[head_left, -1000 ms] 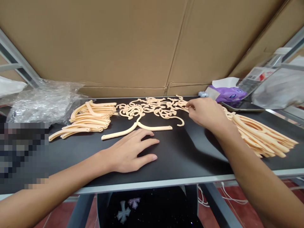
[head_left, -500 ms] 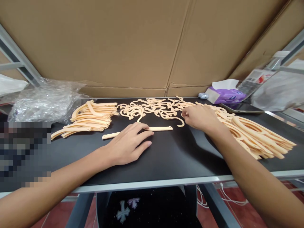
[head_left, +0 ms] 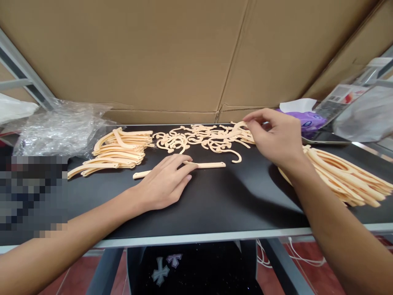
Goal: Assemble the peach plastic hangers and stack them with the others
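Note:
My left hand [head_left: 167,178] lies over a straight cream plastic bar [head_left: 211,165], its fingers curled down onto the middle of it; both bar ends stick out. My right hand [head_left: 274,133] is raised above the back right of the table. Its thumb and forefinger pinch a curved cream plastic hook [head_left: 238,128], partly hidden by the fingertips. Below and to the left spreads a loose pile of similar hooks [head_left: 196,139]. One hook [head_left: 236,157] lies at the pile's front edge, its curve toward me.
Curved hanger arms [head_left: 123,151] are stacked at left, beside crumpled clear plastic wrap [head_left: 58,131]. Hanger-shaped pieces [head_left: 346,176] lie stacked at right. A purple tissue pack [head_left: 313,121] and a clear bottle [head_left: 340,98] stand behind. Cardboard [head_left: 138,53] walls the back.
My right hand has risen off the pile and moved right, with a hook now in its pinch. The left hand's fingers have drawn closer together on the bar.

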Demonstrator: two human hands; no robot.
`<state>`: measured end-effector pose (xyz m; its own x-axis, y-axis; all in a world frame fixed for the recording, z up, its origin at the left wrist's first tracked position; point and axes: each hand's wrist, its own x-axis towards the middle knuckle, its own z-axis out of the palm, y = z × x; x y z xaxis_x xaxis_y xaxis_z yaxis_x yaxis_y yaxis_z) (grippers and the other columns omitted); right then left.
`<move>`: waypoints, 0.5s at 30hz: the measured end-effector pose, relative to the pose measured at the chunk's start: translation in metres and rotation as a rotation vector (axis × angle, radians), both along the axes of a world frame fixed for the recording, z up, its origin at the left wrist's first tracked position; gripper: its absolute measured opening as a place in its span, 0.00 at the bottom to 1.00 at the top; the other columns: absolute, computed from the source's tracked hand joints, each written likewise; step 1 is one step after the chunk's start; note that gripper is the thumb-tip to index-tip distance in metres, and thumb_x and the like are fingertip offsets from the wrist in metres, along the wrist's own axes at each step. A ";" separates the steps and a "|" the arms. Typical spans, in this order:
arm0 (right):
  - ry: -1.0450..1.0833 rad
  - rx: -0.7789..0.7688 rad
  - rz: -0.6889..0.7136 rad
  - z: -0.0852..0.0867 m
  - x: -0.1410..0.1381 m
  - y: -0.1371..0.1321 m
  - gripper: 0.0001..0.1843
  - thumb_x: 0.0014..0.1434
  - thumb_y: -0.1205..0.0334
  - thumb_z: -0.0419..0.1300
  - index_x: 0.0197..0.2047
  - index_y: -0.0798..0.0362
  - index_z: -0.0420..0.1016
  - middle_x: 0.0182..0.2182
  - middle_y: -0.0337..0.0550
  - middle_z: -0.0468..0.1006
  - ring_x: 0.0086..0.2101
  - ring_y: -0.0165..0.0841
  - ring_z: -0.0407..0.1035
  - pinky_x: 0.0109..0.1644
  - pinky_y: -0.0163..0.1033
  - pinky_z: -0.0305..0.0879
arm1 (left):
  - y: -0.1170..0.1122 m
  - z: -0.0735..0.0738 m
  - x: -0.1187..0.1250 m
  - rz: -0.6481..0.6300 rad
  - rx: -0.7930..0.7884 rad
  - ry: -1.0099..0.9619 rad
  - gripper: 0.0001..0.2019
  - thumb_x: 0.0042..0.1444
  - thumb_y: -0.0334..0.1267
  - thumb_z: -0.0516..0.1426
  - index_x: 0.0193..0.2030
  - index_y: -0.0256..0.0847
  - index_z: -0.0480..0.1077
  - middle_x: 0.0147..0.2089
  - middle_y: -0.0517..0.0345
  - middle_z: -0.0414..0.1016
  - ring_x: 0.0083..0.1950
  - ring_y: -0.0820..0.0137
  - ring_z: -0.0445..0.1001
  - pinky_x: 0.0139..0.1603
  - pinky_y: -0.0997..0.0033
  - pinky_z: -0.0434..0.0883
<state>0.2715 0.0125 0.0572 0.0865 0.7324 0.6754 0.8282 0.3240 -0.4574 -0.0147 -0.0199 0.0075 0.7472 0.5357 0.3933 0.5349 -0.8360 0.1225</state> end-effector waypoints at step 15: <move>0.548 -0.335 0.664 -0.024 -0.047 -0.011 0.17 0.55 0.53 0.69 0.44 0.53 0.77 0.37 0.44 0.81 0.35 0.32 0.75 0.35 0.37 0.71 | -0.007 0.010 0.004 -0.157 0.186 -0.326 0.06 0.67 0.29 0.53 0.38 0.37 0.69 0.30 0.57 0.73 0.30 0.72 0.69 0.33 0.72 0.68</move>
<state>0.2241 0.0011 0.0332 -0.1757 0.8959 0.4080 0.1599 0.4350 -0.8861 -0.0106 -0.0269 0.0177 0.6345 0.3221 0.7026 0.3570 -0.9284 0.1032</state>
